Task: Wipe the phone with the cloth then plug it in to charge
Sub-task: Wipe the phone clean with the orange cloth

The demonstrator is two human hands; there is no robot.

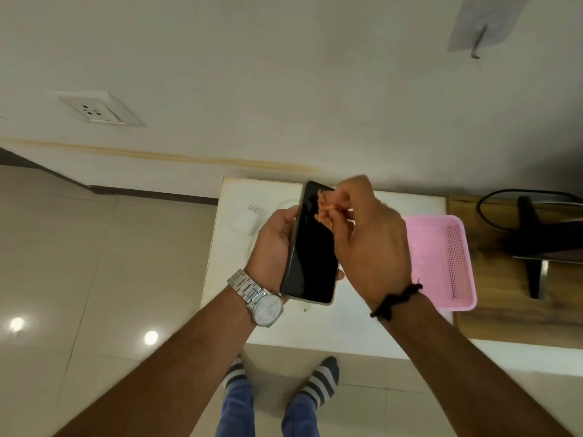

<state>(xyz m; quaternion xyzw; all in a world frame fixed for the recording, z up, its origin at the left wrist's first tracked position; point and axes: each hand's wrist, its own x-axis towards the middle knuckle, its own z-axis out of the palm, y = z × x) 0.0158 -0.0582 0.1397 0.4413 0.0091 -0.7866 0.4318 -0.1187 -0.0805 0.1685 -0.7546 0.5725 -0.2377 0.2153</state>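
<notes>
A black phone (312, 247) with a dark screen is held above the white table (347, 326). My left hand (274, 241) grips its left edge from below. A small orange cloth (326, 208) is bunched in my right hand (372, 234), pressed on the upper part of the screen. On the table left of the phone lies a white charger plug (245, 220) with its two pins pointing away. Its white cable is mostly hidden behind the phone; a small connector end (304, 310) shows below it.
A pink plastic basket (441, 263) sits at the table's right end. A wall socket (97, 111) is on the wall at the upper left. A wooden desk with a black monitor stand (533, 241) lies to the right. My feet in striped socks stand below the table edge.
</notes>
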